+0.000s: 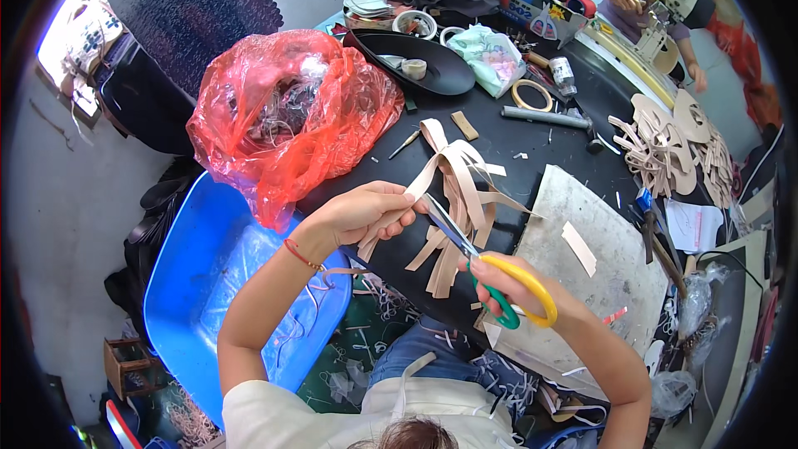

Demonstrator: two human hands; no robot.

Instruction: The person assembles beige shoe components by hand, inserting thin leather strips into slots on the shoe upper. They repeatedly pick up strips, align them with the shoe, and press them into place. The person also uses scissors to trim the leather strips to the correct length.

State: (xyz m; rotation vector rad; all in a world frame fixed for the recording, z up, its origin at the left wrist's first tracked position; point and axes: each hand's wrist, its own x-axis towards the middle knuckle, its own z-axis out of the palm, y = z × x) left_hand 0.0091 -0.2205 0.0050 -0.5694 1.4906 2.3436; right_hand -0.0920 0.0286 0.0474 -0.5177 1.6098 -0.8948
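My left hand [366,212] grips a bundle of tan leather strips [457,191] that fan out over the black table [499,129]. Yellow and green handled scissors [490,270] are held in my right hand [507,291], their blades pointing up-left and meeting the strips just beside my left fingers. Both forearms come in from the lower edge. Loose strip ends hang down over the table's near edge.
A red plastic bag [291,112] bulges at the table's left, above a blue tub [208,266]. A grey cutting board [598,258] lies to the right. Stacked tan cut pieces [665,145], tape rolls and a black tray [432,62] sit farther back. Another person [657,8] works at far right.
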